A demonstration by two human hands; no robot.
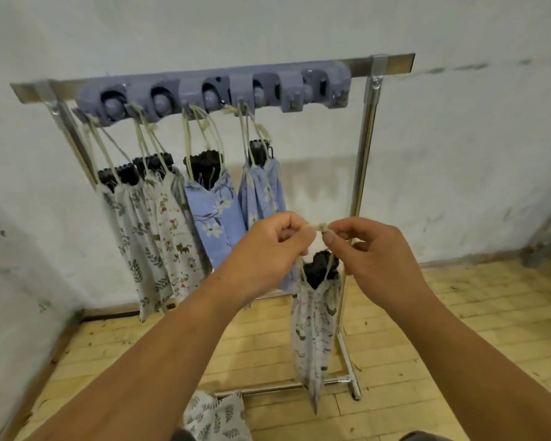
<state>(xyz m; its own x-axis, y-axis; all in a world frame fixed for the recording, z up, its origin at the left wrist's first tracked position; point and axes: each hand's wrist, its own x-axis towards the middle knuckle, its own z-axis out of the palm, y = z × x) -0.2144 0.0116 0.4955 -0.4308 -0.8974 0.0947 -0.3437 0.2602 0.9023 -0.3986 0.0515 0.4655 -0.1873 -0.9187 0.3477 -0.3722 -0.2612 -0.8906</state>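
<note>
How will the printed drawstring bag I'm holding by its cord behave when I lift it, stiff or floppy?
Probably floppy: the printed bag hangs limp, tapering to a point below the cord that the left hand and right hand pinch. Likely light, since thin cord carries it. It may swing on that cord.

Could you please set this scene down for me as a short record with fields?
Work in hand: a printed bag hangs from its drawstring
Left hand: pinches the drawstring
Right hand: pinches the drawstring beside it
Rack: metal, with a grey-blue hook holder on its top bar
Hung already: four bags, on the left hooks
Free hooks: toward the right end
Floor: a leaf-print bag lies near the person
</note>
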